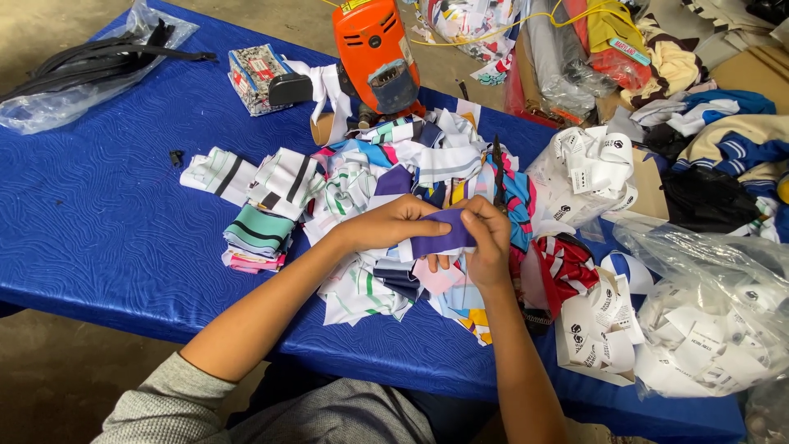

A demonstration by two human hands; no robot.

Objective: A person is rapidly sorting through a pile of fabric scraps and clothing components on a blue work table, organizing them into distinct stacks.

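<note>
Centrally in the frame, both hands met over a heap of fabric scraps on the blue tabletop; the left hand and the right hand each pinched one end of a small purple fabric piece, so the grip of each was clenched on that cloth, held just above the heap; the thumbs lay on top and the fingers curled beneath it.

Left of the hands sat a small stack of folded striped pieces, mint, black and pink, touching the edge of the heap; at the upper centre stood an orange cutting machine, its base at the far side of the scraps; just left of it lay a small patterned box; in the upper left corner a clear plastic bag with black straps rested on the tabletop, well apart from the hands.

To the right of the hands lay a red and white striped cloth, with loose white printed labels beside it and more in a clear bag of labels at the lower right; folded garments were piled in the upper right.
</note>
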